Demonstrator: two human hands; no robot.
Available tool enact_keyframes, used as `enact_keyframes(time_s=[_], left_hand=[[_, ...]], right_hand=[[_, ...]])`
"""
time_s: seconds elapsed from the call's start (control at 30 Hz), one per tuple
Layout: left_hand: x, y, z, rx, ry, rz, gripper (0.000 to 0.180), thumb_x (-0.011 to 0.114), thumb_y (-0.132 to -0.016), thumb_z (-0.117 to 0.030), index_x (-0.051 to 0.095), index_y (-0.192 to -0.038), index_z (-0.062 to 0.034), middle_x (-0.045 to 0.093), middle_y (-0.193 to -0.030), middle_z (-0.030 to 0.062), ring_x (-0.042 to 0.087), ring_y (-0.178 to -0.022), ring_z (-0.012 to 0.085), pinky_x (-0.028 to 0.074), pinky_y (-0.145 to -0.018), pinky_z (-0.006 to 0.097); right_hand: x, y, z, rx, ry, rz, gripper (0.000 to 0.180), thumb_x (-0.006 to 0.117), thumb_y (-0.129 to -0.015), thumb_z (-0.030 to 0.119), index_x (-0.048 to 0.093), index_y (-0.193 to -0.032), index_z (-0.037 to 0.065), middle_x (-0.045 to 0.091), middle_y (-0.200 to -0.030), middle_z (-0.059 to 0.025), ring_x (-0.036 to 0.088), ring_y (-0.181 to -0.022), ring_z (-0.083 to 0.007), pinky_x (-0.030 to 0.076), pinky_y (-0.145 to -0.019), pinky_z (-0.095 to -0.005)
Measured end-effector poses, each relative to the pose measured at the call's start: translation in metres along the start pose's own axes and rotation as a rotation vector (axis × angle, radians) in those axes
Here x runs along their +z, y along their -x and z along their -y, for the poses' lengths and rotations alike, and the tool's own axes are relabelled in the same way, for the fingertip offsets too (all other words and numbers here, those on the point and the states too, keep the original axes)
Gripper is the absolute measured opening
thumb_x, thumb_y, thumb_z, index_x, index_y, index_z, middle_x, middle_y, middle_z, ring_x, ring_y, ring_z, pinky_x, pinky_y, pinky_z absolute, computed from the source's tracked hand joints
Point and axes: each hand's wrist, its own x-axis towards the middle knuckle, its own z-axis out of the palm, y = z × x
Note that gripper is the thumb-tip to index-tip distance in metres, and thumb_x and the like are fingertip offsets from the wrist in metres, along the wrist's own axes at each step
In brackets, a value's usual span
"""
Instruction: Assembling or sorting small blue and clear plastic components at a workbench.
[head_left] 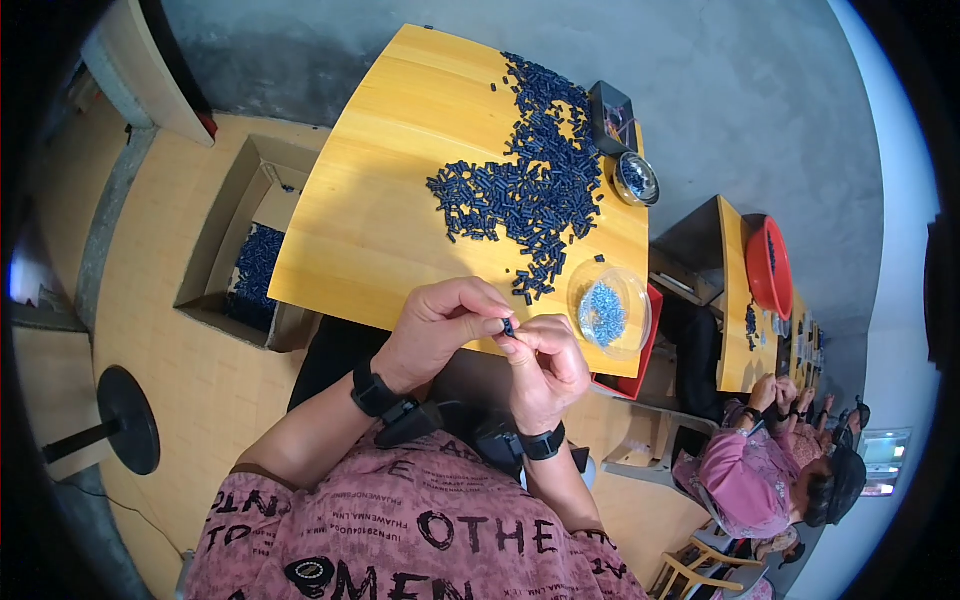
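Observation:
Close together over the near edge of a yellow wooden table, my left hand and my right hand meet at the fingertips. Pinched between them is a small dark cylindrical part, partly covered by the fingers. Beyond the hands spreads a big loose pile of similar small dark cylindrical parts. Right of my right hand stands a clear round tub with many tiny light-blue pieces in it.
A metal bowl and a black tray stand at the table's far right. On the floor at left lies a cardboard box with dark parts inside. Several co-workers sit at right beside a table with a red basin.

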Motion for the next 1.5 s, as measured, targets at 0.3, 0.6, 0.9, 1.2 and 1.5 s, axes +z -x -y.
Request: enact_keyframes(time_s=[0.3,0.6,0.9,1.2,1.5], left_hand=[[-0.007,-0.003,0.005,-0.033,0.012,0.004,0.006,0.066,-0.09,0.003,0.068,-0.091,-0.0027,0.069,-0.095,0.0114,0.067,-0.087,0.0185,0.054,-0.079,0.03],[-0.015,-0.006,0.01,-0.204,-0.131,-0.116,0.012,0.068,-0.089,0.002,0.07,-0.1,0.0009,0.07,-0.096,0.0068,0.066,-0.093,0.0138,0.054,-0.084,0.027],[-0.044,-0.012,0.027,-0.201,-0.569,-0.128,0.017,0.072,-0.085,-0.001,0.07,-0.102,0.0013,0.071,-0.093,0.0043,0.066,-0.083,0.0094,0.054,-0.075,0.025],[-0.047,-0.022,0.034,0.248,-1.125,-0.1,0.025,0.069,-0.081,0.002,0.065,-0.106,-0.0029,0.066,-0.088,0.0119,0.067,-0.076,0.0259,0.053,-0.066,0.034],[-0.044,-0.019,0.033,0.407,-1.306,0.049,0.022,0.058,-0.083,-0.004,0.06,-0.105,-0.0022,0.061,-0.08,0.0131,0.061,-0.07,0.0293,0.05,-0.061,0.037]], right_hand=[[0.007,0.011,-0.01,0.283,-0.347,-0.044,0.015,0.076,-0.08,-0.008,0.064,-0.085,0.0,0.066,-0.085,-0.0071,0.058,-0.078,-0.016,0.047,-0.07,-0.0274],[0.009,0.007,-0.039,0.138,-0.039,0.004,0.016,0.08,-0.075,-0.004,0.065,-0.079,0.002,0.066,-0.076,-0.0063,0.057,-0.071,-0.0178,0.045,-0.066,-0.0304],[0.013,-0.009,-0.075,-0.022,0.308,0.271,0.018,0.083,-0.072,0.002,0.066,-0.077,0.003,0.063,-0.073,-0.0084,0.057,-0.068,-0.026,0.046,-0.062,-0.0335],[0.005,-0.02,-0.087,0.314,0.169,0.26,0.009,0.077,-0.081,0.001,0.071,-0.088,0.0,0.065,-0.074,-0.0066,0.058,-0.065,-0.0158,0.047,-0.063,-0.0271],[0.017,-0.026,-0.08,0.676,-0.075,0.275,0.006,0.076,-0.085,0.001,0.071,-0.085,-0.002,0.069,-0.078,-0.0007,0.057,-0.068,-0.0056,0.048,-0.065,-0.0213]])
